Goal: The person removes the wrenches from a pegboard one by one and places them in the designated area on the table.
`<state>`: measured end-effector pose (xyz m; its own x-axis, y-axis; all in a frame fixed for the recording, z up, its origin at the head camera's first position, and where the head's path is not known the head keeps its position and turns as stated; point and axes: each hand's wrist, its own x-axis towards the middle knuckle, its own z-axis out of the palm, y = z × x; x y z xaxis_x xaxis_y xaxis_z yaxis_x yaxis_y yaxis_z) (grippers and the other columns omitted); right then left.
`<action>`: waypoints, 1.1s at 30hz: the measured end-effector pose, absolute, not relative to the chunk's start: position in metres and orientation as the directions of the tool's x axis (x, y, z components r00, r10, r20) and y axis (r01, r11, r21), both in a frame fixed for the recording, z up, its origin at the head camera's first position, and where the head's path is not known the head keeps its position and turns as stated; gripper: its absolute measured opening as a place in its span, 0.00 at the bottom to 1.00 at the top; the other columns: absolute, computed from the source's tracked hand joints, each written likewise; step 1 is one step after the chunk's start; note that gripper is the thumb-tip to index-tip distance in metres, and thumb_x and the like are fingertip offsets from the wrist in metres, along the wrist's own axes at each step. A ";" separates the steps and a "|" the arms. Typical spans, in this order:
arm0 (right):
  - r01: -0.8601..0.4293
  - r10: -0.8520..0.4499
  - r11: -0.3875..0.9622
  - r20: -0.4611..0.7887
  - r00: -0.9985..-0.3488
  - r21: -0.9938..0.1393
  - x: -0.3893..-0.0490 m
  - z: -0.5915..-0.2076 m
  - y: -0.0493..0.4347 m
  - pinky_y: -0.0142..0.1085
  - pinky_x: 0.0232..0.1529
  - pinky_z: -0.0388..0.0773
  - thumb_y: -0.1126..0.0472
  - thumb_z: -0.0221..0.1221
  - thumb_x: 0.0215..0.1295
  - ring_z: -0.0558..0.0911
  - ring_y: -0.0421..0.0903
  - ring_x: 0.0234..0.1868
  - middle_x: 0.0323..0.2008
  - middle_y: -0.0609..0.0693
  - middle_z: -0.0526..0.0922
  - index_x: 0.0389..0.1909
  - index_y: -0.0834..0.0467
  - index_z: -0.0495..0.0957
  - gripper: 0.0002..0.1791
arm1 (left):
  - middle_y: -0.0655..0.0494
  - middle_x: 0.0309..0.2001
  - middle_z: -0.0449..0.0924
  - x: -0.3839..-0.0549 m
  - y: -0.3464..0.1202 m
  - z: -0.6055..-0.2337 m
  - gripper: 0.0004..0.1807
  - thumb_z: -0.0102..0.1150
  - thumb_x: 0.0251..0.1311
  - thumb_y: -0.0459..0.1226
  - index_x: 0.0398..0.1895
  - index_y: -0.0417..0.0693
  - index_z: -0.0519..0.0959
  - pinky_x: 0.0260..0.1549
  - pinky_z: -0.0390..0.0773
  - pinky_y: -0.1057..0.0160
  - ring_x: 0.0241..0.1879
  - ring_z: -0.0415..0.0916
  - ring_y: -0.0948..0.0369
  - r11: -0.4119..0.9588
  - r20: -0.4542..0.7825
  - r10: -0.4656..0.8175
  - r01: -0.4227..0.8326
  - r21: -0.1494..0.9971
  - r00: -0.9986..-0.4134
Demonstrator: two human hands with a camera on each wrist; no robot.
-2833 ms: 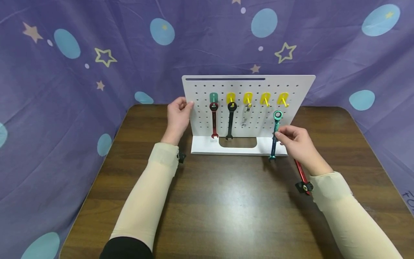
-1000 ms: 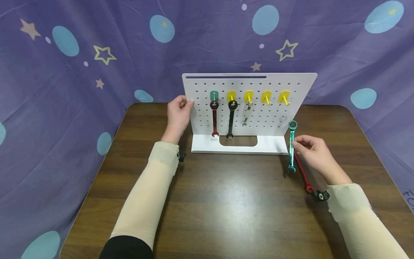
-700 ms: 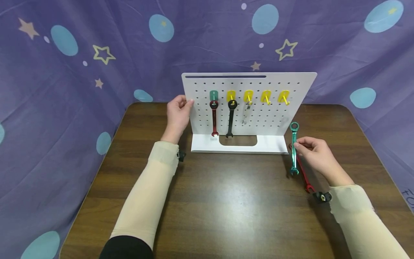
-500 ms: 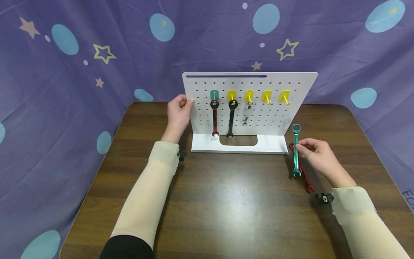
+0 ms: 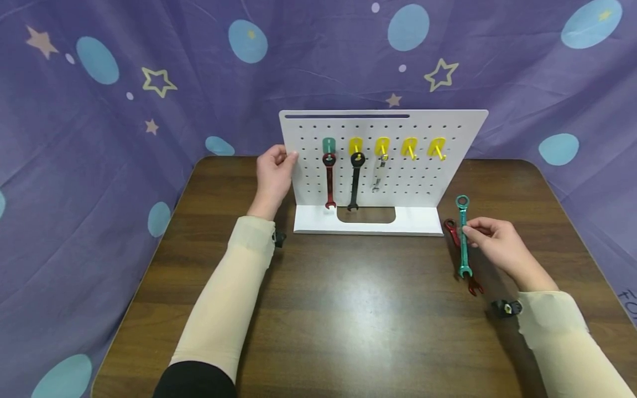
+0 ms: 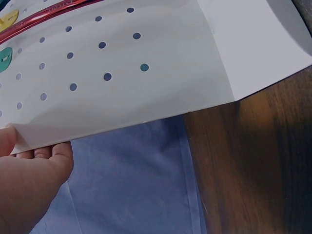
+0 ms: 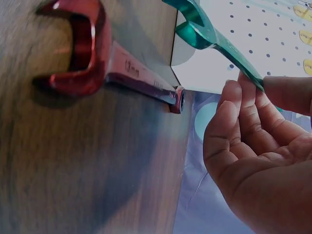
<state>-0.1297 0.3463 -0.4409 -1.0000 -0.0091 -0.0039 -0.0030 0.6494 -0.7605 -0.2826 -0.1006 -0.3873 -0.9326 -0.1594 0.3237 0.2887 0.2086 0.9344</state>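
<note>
A person is holding a green wrench (image 5: 464, 254) beside a white pegboard (image 5: 423, 190).
The left hand (image 5: 273, 177) is pinching the board's left edge, apparently steadying it; three wrenches (image 5: 355, 185) are hanging, two yellow hooks (image 5: 409, 146) standing bare. The right hand (image 5: 500, 246) is pinching the green wrench mid-shaft, likely for balance, above a red wrench (image 5: 452, 229) lying on the wooden table (image 5: 318, 309). A purple curtain (image 5: 318, 50) is hanging on the far side.

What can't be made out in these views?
Head: middle of the lying red wrench, behind the green wrench.
Head: fingertips of the left hand, behind the pegboard.
Left wrist: both ends of the hanging red wrench, cut off by edges.
Right wrist: the green wrench's ring end, hidden by the right hand.
Right wrist: the lying red wrench's smaller lettering, blurred.
</note>
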 end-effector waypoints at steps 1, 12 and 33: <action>0.005 -0.007 0.651 -0.012 -1.000 -0.759 -0.129 -0.441 0.347 0.30 0.33 0.77 0.57 0.55 0.79 0.82 0.48 0.35 0.38 0.59 0.85 0.49 0.70 0.80 0.18 | 0.41 0.35 0.84 -0.282 -0.101 -0.387 0.05 0.63 0.68 0.29 0.40 0.33 0.83 0.26 0.70 0.66 0.29 0.73 0.62 0.209 0.323 -0.158 0.288 0.935 -0.933; 0.018 -0.036 0.643 -0.054 -0.998 -0.766 -0.129 -0.446 0.357 0.34 0.33 0.80 0.60 0.54 0.79 0.82 0.46 0.34 0.38 0.60 0.84 0.51 0.73 0.78 0.17 | 0.46 0.31 0.83 -0.283 -0.100 -0.387 0.03 0.63 0.68 0.29 0.34 0.42 0.84 0.24 0.68 0.67 0.27 0.71 0.61 0.212 0.323 -0.164 0.287 0.934 -0.932; 0.041 -0.051 0.650 -0.097 -0.994 -0.758 -0.122 -0.450 0.368 0.35 0.32 0.81 0.62 0.55 0.77 0.82 0.45 0.31 0.32 0.58 0.84 0.47 0.76 0.77 0.16 | 0.44 0.30 0.81 -0.283 -0.101 -0.387 0.04 0.63 0.68 0.30 0.37 0.35 0.82 0.24 0.68 0.66 0.26 0.70 0.62 0.217 0.330 -0.161 0.293 0.931 -0.930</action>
